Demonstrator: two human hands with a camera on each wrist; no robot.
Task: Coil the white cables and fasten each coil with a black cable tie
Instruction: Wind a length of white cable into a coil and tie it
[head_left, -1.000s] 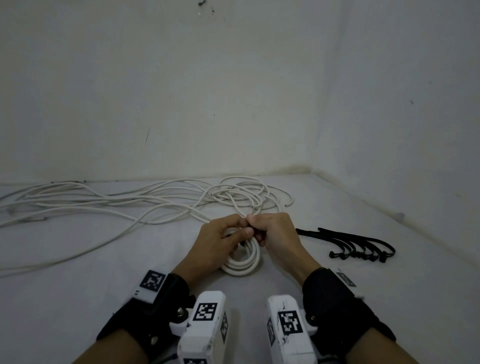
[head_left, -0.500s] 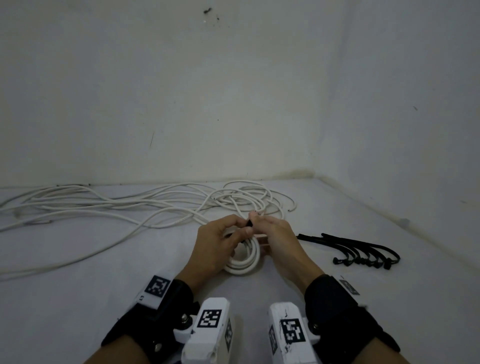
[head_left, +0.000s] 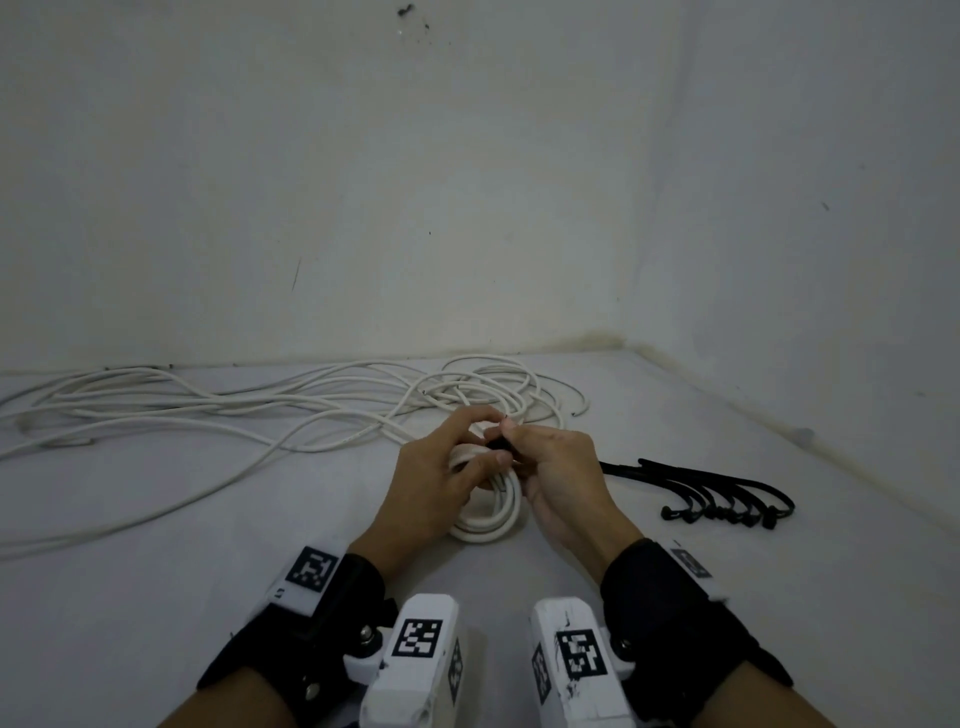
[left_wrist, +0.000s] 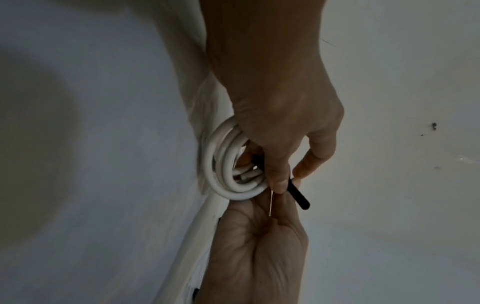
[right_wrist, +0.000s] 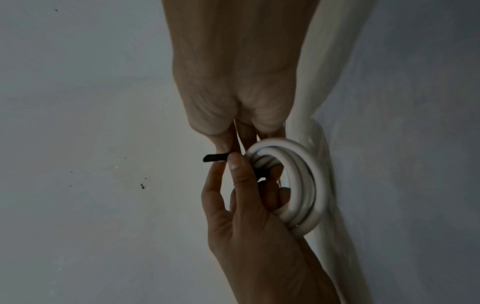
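Hands come first, nearest to the camera, each with a black wrist strap and a white marker block. The left hand (head_left: 436, 480) has its fingers curled round the small coil of thick white round cable (head_left: 493, 512), which stands on its lower edge on the pale grey floor (head_left: 208, 597). The left thumb and forefinger also pinch the thin black plastic cable tie (left_wrist: 298, 195) at the top of the coil. The right hand (head_left: 558, 480) meets it there, and its thumb and forefinger seem to pinch the same tie, whose free end sticks out past the fingertips in both wrist views. I cannot tell if the tie is already locked.

By my judgement, this first coil is wound and its fastening is in progress, not finished: the tie still has to be pulled tight, and perhaps first threaded.

Just to the right of the hands, a little farther, a bunch of spare black looped cable ties (head_left: 727, 493) lies on the floor, untouched.

Behind the hands, the long loose white cables (head_left: 234, 410) spread in a tangle toward the left, up to the foot of the pale wall (head_left: 467, 182). None of these is coiled. So most of the work is left, I think.
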